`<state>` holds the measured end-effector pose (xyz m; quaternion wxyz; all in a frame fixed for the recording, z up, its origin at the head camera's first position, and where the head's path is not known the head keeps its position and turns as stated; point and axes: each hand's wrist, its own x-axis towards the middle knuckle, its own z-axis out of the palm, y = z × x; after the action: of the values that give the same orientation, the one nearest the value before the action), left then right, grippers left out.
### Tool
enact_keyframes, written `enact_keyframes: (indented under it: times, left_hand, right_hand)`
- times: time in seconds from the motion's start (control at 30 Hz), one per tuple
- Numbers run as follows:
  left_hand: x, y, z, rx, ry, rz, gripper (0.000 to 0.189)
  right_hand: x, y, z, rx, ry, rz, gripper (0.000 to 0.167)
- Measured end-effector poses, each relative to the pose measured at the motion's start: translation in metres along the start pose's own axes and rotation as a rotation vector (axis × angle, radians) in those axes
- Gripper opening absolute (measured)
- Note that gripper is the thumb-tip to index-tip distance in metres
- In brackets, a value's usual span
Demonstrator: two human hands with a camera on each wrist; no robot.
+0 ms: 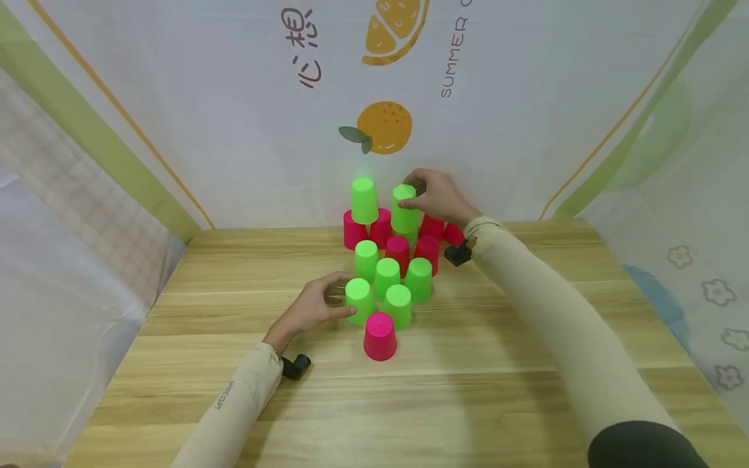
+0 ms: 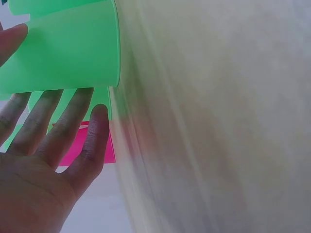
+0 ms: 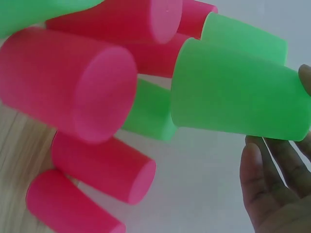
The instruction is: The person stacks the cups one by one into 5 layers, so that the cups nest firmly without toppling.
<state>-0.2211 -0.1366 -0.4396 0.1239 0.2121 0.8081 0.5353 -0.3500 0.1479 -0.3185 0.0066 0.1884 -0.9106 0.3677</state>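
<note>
My right hand [image 1: 441, 195] pinches an upside-down green cup [image 1: 404, 209] near its base, over the back row. Below that cup stands another green cup [image 3: 150, 109], partly hidden in the head view. Beside it, a raised green cup [image 1: 364, 203] rests upside down across two pink-red cups, the left one [image 1: 354, 231] more exposed. At the front left, my left hand [image 1: 313, 309] holds a green cup [image 1: 359, 302] that stands on the table, thumb on its near side and fingers on its far side. A pink cup [image 1: 380, 338] stands just in front.
Several more green cups, one of them a green cup [image 1: 419, 279], and a pink-red cup [image 1: 428, 253] stand close between my hands. Another red cup [image 1: 453, 234] sits by my right wrist. A white printed cloth [image 1: 281, 162] hangs behind the wooden table [image 1: 246, 273].
</note>
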Motion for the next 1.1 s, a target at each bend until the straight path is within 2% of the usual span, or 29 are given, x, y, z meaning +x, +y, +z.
enact_keyframes:
  times: [0.3, 0.63, 1.1]
  left_hand:
    - [0.002, 0.0, 0.0, 0.019, 0.0, 0.0, 0.054]
    - [0.005, -0.003, 0.002, 0.025, -0.013, 0.0, 0.055]
    - [0.003, 0.001, 0.006, 0.049, -0.01, 0.003, 0.057]
  right_hand:
    - [0.016, -0.004, 0.015, 0.041, 0.056, 0.031, 0.043]
    - [0.021, -0.002, 0.024, 0.105, 0.126, 0.115, 0.044]
    - [0.021, -0.005, 0.028, 0.098, 0.143, 0.117, 0.047]
